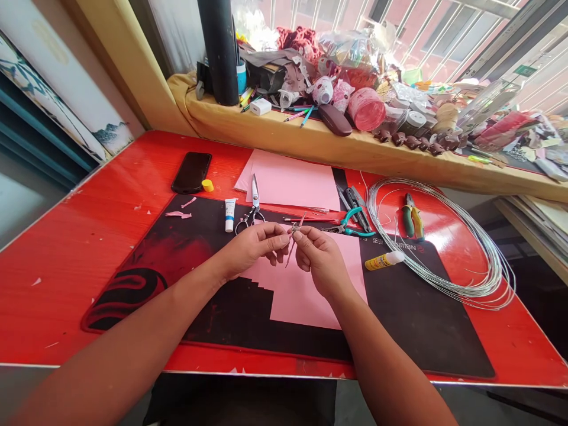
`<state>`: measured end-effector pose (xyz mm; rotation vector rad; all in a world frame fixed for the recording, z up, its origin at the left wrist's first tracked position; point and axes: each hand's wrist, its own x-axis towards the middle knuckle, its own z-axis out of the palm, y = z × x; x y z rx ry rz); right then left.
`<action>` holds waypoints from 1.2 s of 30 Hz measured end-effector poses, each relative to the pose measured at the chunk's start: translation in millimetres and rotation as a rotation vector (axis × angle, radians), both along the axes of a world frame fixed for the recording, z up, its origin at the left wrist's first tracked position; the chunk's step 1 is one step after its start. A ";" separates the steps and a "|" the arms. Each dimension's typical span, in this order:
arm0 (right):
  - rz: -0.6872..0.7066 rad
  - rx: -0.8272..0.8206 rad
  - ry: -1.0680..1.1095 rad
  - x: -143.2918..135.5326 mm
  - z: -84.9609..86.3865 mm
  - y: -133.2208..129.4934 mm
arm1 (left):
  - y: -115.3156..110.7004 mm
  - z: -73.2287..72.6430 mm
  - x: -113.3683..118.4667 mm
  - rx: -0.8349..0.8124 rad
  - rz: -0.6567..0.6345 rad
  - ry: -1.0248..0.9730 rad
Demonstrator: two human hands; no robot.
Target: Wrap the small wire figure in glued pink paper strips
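Over the middle of the mat, my left hand (270, 242) and my right hand (316, 251) meet, both with thumb and fingers pinched. Between them is a thin pink strip (289, 255), slanting, with narrow ends sticking out above and below the fingertips. Whether it is only paper or has wire inside, I cannot make out. Below the hands lies a sheet of pink paper (310, 302) with a stepped, cut left edge. Scissors (254, 204) rest beyond my left hand, beside a small white tube (229, 215). Teal-handled pliers (348, 222) lie just past my right hand.
A coil of silvery wire (448, 287), green-and-yellow pliers (412, 216) and a yellow glue bottle (382, 260) lie to the right. Behind are stacked pink sheets (293, 180), a utility knife (358, 208) and a phone (191, 171). A crowded ledge (284, 127) borders the red table (57, 254).
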<state>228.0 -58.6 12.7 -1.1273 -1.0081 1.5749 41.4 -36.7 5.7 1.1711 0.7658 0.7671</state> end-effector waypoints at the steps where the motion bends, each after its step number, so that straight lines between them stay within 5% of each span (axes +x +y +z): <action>1: 0.004 -0.001 0.001 -0.4 -0.4 0.0 | 0.4 -0.3 0.4 0.002 0.018 0.007; 12: 0.008 -0.016 0.017 -0.6 -1.1 0.5 | 1.4 0.2 0.5 0.049 0.060 0.036; 36: 0.013 -0.001 -0.038 -3.6 -7.2 1.5 | 0.5 -12.1 5.8 -0.339 0.201 -0.121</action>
